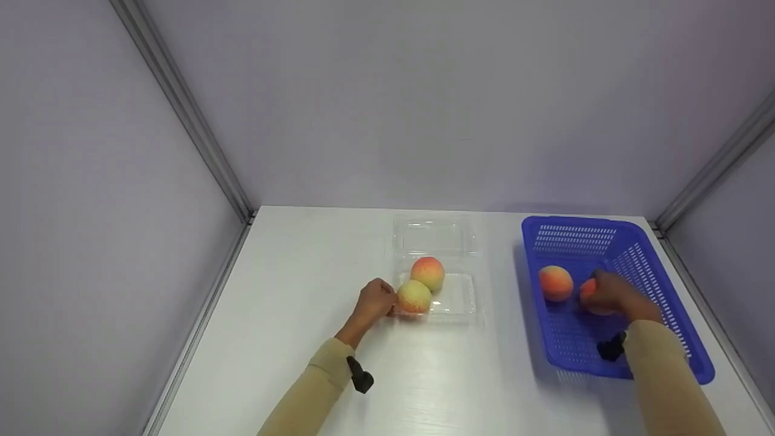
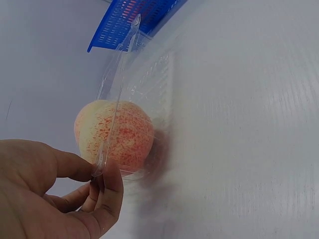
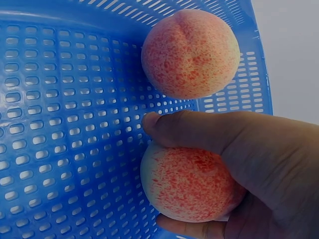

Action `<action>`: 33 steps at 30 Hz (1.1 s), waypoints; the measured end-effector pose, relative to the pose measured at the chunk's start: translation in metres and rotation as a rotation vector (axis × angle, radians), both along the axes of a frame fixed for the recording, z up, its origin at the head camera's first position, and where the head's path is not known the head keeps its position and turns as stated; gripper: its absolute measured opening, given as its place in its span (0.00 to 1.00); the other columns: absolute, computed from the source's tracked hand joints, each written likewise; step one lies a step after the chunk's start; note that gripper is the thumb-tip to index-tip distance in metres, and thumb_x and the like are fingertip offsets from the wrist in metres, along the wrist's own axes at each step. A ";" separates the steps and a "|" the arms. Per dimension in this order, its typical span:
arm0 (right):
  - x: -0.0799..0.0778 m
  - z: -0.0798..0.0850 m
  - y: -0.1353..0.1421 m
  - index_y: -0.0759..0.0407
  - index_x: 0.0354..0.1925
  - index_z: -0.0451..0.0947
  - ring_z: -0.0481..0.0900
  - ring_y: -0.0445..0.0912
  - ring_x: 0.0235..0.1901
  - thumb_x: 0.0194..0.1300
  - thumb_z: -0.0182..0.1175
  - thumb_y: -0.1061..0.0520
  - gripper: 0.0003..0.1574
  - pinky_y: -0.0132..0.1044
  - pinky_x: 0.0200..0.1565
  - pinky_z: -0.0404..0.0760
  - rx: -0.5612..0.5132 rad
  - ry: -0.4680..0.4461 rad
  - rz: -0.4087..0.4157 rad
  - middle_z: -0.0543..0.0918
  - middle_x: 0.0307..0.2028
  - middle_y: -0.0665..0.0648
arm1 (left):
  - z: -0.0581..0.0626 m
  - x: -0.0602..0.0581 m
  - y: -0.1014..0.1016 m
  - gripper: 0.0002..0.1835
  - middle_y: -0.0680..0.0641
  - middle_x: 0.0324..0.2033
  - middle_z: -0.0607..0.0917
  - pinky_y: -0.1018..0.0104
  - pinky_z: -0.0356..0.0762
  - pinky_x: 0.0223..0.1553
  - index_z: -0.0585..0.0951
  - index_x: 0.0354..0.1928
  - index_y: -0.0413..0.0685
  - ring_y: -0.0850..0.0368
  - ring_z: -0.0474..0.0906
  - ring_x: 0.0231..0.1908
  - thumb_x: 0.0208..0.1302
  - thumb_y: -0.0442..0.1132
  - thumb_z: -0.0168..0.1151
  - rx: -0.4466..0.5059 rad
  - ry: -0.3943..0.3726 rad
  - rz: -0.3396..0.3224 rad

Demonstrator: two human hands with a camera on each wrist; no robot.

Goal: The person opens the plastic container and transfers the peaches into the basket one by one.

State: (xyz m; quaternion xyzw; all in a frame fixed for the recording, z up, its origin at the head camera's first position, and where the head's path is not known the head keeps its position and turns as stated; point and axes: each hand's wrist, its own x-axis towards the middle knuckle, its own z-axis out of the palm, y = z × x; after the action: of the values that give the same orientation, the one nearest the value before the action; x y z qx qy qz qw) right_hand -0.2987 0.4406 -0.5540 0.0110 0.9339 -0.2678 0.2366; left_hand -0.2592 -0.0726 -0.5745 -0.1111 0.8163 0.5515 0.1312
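My left hand [image 1: 376,300] pinches the left rim of a clear plastic clamshell box [image 1: 460,293], thumb and fingers on its edge in the left wrist view. Two peaches sit in the left part of that box: a yellowish one [image 1: 414,297] in front and a redder one [image 1: 428,273] behind it. Inside the blue basket, my right hand [image 1: 617,293] grips a peach [image 3: 192,184], with the thumb over one side and fingers round the other. Another peach [image 1: 556,283] lies beside it against the basket's left wall.
The blue plastic basket [image 1: 629,363] with slotted walls stands at the table's right side. Behind the box's base, its transparent lid [image 1: 433,236] lies folded back. Pale panels with metal corner rails [image 1: 187,115] enclose the white table [image 1: 290,260].
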 end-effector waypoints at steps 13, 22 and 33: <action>-0.001 -0.001 -0.005 0.72 0.56 0.71 0.80 0.58 0.41 0.58 0.74 0.53 0.37 0.50 0.43 0.80 0.004 0.150 0.032 0.80 0.43 0.65 | -0.002 -0.001 0.000 0.05 0.44 0.34 0.80 0.59 0.89 0.39 0.75 0.43 0.40 0.55 0.82 0.31 0.67 0.30 0.59 -0.013 -0.004 0.004; -0.004 -0.004 -0.001 0.78 0.57 0.70 0.78 0.62 0.41 0.57 0.72 0.52 0.40 0.55 0.44 0.79 0.072 0.170 0.062 0.79 0.42 0.69 | 0.000 0.000 0.002 0.05 0.45 0.33 0.79 0.57 0.88 0.40 0.76 0.43 0.40 0.55 0.82 0.31 0.67 0.30 0.58 -0.024 -0.001 0.010; -0.001 -0.004 -0.002 0.82 0.61 0.67 0.78 0.70 0.47 0.57 0.71 0.51 0.46 0.70 0.55 0.79 0.093 0.234 0.071 0.78 0.49 0.77 | -0.002 0.000 0.002 0.04 0.43 0.34 0.81 0.55 0.90 0.40 0.75 0.43 0.39 0.52 0.85 0.32 0.68 0.30 0.58 -0.024 0.011 0.000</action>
State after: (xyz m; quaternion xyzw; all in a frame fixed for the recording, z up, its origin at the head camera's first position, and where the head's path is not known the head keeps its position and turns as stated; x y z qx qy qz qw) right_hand -0.3001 0.4381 -0.5579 -0.0427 0.9664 -0.2150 0.1345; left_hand -0.2592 -0.0707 -0.5767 -0.1097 0.8235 0.5424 0.1252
